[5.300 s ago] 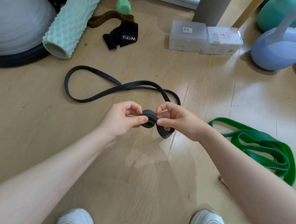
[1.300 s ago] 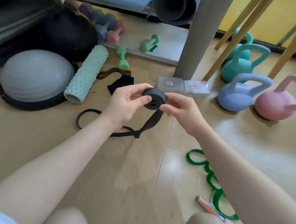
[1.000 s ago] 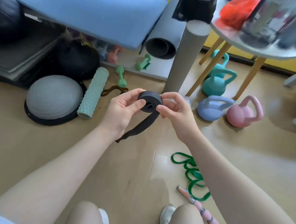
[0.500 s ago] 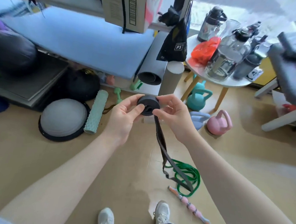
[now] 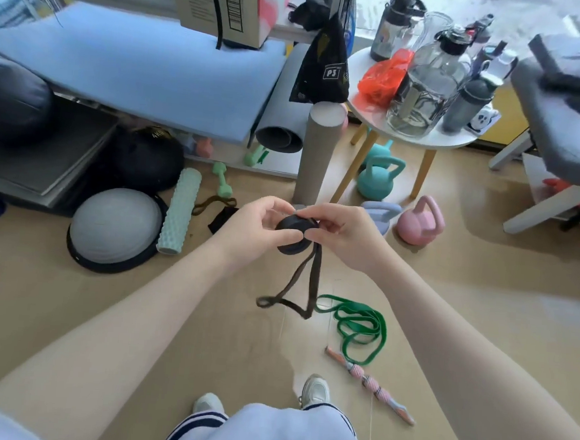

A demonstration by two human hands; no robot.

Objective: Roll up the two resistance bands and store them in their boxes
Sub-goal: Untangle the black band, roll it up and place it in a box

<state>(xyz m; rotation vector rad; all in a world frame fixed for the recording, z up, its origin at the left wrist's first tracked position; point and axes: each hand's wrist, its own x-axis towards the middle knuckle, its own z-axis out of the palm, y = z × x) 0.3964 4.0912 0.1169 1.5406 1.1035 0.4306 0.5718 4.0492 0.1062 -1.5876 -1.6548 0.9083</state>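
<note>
The black resistance band [image 5: 294, 235] is mostly wound into a thick roll, held in the air at chest height. My left hand [image 5: 246, 229] grips the roll from the left and my right hand [image 5: 340, 235] pinches it from the right. A short loose loop of the band [image 5: 306, 289] hangs below the roll. The green resistance band [image 5: 360, 324] lies in loose loops on the wooden floor below my right forearm. The boxes are hidden behind my hands.
A grey half-ball [image 5: 115, 226], a mint foam roller [image 5: 179, 210] and a small green dumbbell [image 5: 222, 184] lie at the left. Kettlebells [image 5: 419, 222] stand under a white side table [image 5: 435, 140] with bottles. A grey upright tube [image 5: 320, 153] and a pink massage stick [image 5: 369, 385] are close by.
The roll has grown and the hanging tail has shortened to a small loop, lifted off the floor. The view has risen since the first frames, when I rolled the band low over the floor.
</note>
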